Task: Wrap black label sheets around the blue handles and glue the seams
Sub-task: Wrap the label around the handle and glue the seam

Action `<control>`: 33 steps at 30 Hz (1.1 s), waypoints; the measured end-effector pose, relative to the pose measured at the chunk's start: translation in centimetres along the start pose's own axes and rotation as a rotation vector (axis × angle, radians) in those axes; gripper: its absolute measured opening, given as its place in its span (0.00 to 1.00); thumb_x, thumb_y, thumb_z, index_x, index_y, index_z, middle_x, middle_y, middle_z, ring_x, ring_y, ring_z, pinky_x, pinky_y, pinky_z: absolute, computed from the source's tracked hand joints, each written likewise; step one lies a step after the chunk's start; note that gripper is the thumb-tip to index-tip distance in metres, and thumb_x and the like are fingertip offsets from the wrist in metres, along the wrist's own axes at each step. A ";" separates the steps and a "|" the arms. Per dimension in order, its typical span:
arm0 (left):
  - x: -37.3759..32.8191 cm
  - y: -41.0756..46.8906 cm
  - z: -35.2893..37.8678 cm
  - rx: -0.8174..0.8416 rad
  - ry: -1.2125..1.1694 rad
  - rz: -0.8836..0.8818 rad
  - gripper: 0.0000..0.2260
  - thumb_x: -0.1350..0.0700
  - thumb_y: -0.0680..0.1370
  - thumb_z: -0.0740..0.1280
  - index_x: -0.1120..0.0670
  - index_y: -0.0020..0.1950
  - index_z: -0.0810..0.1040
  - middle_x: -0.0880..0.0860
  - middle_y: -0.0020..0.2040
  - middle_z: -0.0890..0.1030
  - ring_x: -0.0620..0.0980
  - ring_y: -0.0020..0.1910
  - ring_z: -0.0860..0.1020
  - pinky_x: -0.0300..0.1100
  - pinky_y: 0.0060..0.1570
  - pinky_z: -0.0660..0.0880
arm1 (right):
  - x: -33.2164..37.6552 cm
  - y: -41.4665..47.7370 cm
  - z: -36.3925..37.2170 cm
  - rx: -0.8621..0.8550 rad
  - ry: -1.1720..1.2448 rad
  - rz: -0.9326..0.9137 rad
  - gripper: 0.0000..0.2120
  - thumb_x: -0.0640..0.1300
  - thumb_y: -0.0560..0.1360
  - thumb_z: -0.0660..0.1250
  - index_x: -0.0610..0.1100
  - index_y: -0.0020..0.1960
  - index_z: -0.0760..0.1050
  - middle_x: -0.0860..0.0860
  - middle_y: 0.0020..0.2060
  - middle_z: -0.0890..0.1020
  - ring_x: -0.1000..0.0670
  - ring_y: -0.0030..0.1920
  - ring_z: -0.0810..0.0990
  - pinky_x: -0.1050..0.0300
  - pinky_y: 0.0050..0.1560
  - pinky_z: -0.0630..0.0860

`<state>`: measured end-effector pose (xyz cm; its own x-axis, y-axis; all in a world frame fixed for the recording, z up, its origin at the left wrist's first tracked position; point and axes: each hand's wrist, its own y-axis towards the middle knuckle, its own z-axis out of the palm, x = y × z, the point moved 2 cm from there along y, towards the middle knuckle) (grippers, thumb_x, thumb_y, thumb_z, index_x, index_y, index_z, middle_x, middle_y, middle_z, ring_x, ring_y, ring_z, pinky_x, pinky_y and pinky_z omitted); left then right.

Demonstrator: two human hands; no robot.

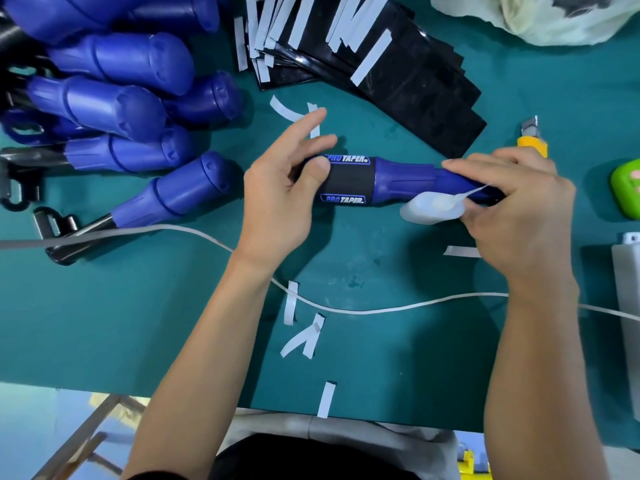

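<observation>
A blue handle (412,178) lies crosswise over the green mat, with a black label sheet (349,180) wrapped round its thick part. My left hand (277,188) holds the wrapped end, thumb pressed on the label and upper fingers lifted straight. My right hand (516,199) grips the thin end of the handle and pinches a small white glue bottle (429,207) beside it. The pile of unwrapped blue handles (114,98) sits at the left. A fan of black label sheets (398,77) with white backing strips lies at the top.
A white cable (363,310) runs across the mat below my hands. Peeled white strips (304,337) are scattered near the front edge. A yellow utility knife (531,140) lies behind my right hand, a green object (627,188) and a white box (628,289) at the right.
</observation>
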<state>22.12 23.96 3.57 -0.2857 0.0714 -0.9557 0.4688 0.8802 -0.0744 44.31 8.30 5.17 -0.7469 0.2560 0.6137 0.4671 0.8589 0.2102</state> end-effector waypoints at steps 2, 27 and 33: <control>0.3 0.2 -0.4 0.051 -0.037 -0.003 0.21 0.66 0.83 0.63 0.54 0.75 0.74 0.49 0.60 0.85 0.46 0.67 0.80 0.43 0.65 0.76 | -0.1 0.0 0.0 0.003 0.012 0.007 0.19 0.46 0.71 0.67 0.46 0.59 0.86 0.61 0.48 0.81 0.44 0.56 0.78 0.50 0.57 0.74; -1.0 -0.8 2.9 -0.165 0.439 0.166 0.26 0.40 0.76 0.71 0.47 0.73 0.78 0.43 0.52 0.82 0.43 0.51 0.79 0.39 0.56 0.74 | -0.1 0.0 0.2 0.006 0.006 0.037 0.21 0.45 0.69 0.66 0.46 0.59 0.86 0.56 0.48 0.85 0.44 0.55 0.77 0.40 0.57 0.77; -0.2 -0.8 1.8 -0.098 0.148 0.094 0.18 0.55 0.82 0.69 0.50 0.73 0.79 0.40 0.57 0.84 0.40 0.59 0.82 0.45 0.66 0.76 | -0.1 -0.1 0.2 0.017 0.009 0.049 0.20 0.44 0.70 0.67 0.47 0.59 0.86 0.56 0.49 0.85 0.45 0.55 0.76 0.43 0.58 0.76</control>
<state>23.28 22.42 3.34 -0.3682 0.2170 -0.9041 0.4176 0.9074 0.0477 44.25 8.31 5.00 -0.7191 0.2944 0.6295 0.4950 0.8528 0.1667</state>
